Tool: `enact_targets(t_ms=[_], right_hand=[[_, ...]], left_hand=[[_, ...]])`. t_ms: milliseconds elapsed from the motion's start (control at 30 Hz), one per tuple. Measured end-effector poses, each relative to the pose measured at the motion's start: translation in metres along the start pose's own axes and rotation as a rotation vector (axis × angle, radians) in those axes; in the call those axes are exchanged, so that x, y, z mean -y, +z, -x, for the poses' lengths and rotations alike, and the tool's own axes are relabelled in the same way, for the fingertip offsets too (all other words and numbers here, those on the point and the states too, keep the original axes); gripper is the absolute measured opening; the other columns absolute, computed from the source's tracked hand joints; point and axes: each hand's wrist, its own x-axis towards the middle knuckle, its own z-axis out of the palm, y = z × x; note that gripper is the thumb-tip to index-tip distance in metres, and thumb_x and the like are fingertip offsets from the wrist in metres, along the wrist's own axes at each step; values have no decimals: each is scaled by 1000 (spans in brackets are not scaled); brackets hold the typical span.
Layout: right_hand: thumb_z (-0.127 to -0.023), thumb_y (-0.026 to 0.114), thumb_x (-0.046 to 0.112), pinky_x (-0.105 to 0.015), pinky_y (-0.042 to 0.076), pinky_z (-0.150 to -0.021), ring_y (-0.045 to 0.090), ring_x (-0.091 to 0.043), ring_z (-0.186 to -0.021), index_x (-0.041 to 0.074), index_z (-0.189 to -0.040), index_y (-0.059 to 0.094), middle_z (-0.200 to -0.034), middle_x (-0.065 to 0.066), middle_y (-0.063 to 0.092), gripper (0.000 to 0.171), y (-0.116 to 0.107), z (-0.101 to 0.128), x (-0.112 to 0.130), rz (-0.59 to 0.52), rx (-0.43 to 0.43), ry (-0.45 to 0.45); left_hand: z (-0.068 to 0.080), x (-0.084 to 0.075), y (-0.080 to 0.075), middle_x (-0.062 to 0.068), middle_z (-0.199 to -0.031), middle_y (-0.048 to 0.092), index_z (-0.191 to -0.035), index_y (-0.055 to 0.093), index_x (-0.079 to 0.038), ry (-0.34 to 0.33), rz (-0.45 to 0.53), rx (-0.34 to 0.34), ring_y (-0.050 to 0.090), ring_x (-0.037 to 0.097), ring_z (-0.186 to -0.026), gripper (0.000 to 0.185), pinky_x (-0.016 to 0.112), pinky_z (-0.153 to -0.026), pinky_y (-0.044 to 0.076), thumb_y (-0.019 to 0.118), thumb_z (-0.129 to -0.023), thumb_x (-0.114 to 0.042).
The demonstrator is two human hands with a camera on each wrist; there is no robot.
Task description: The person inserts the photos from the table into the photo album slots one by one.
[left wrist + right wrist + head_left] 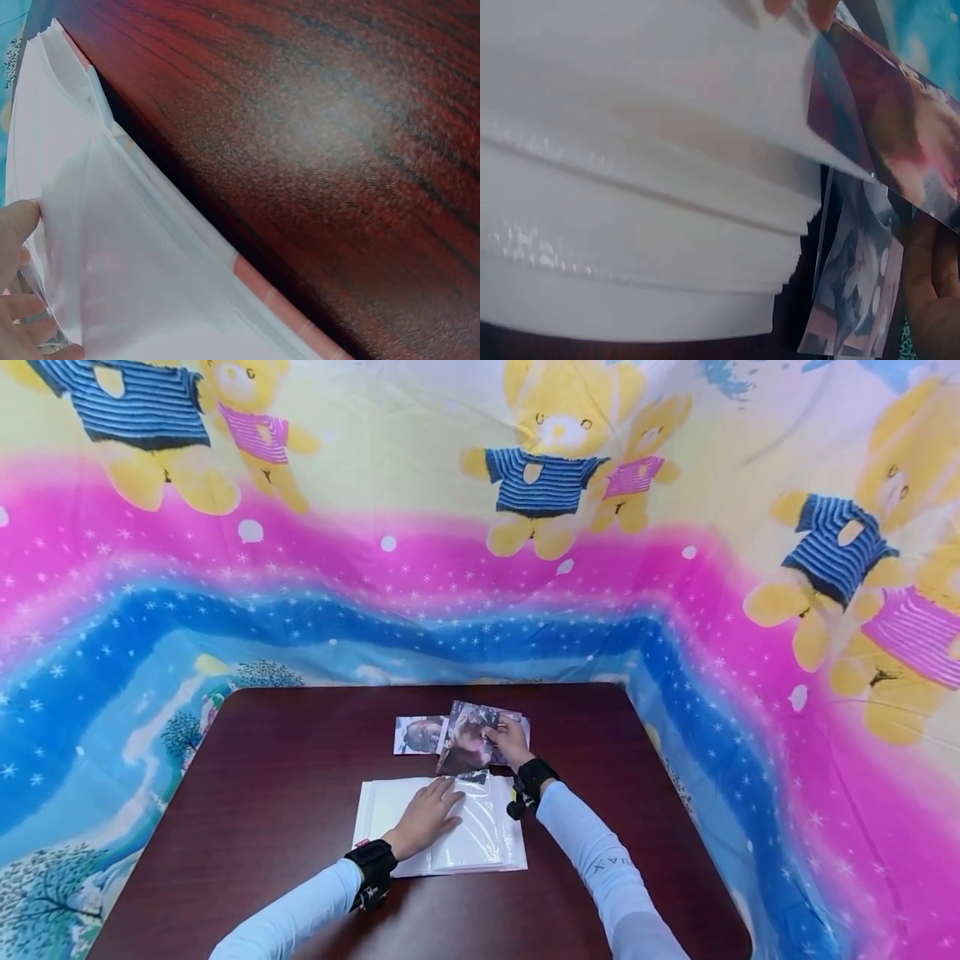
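An open photo album (397, 814) with white pages and clear plastic sleeves (472, 835) lies on the table. My left hand (423, 818) rests on its pages, fingers extended toward the top edge; in the left wrist view the fingers (30, 307) touch the clear film. Between thumb and fingers, my right hand (512, 742) grips a glossy photo (467, 739) just beyond the album. The photo's lower edge meets the top of the right page's sleeve, and a corner (836, 112) shows through film in the right wrist view.
Another photo (422, 735) lies on the dark wood table (285, 760) left of the held one. More prints, partly hidden, lie under the right hand. A patterned cloth (420, 635) hangs behind the table and along its sides.
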Motion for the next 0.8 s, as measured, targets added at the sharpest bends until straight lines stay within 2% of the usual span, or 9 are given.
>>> enact_targets(t_ms=[100,167,200,300,433,600,700,800], right_hand=[[-96,57,-6,-27,35,-55,36,-12,-57,-11,-80,35,-63,-2,35,28,0,5,10,88,29,-68],[-95,59,-6,-25,33,-52,35,-11,-54,-12,-82,41,-61,-1,34,23,-1,2,7,162,39,-105],[-95,60,-6,-25,35,-53,38,-11,-55,-13,-85,46,-62,-2,38,19,-2,0,5,204,44,-123],[-94,63,-2,-25,39,-53,47,-13,-57,-6,-93,59,-65,-3,51,6,-6,-13,-13,311,48,-178],[-92,65,-2,-31,48,-61,61,-24,-72,-9,-108,64,-82,-15,64,17,-8,-15,-15,398,70,-240],[-93,63,-4,-37,53,-74,64,-35,-92,-10,-119,60,-104,-22,63,27,-4,-12,-12,413,137,-252],[-92,60,-10,-33,53,-69,64,-36,-90,-11,-129,53,-110,-27,62,37,-1,-9,-9,369,183,-238],[-91,57,-16,-27,48,-63,62,-32,-82,-8,-140,44,-126,-31,55,51,1,-8,-8,327,220,-228]], left_hand=[[0,1,1,29,-135,52,-124,63,-2,6,2,-4,48,45,-126,42,57,-93,46,74,-89,-22],[0,1,2,28,-137,51,-125,63,-2,3,2,7,47,45,-127,43,57,-94,45,73,-90,-24],[0,2,3,28,-138,51,-126,62,-2,3,2,10,47,45,-127,43,57,-94,45,72,-90,-24],[-1,2,5,27,-137,51,-127,62,-2,15,-14,6,47,45,-127,45,57,-94,45,72,-91,-25],[0,3,7,25,-136,53,-130,60,-2,29,-44,0,48,43,-127,47,57,-95,45,72,-91,-25],[2,2,9,24,-134,55,-130,60,-3,31,-43,-22,48,42,-127,45,58,-97,44,72,-91,-24],[5,0,9,24,-133,55,-127,61,-3,56,-40,-60,50,42,-125,42,58,-96,44,72,-91,-22],[10,-5,8,22,-133,55,-126,61,-6,99,-60,-67,51,40,-123,41,56,-93,45,70,-92,-27]])
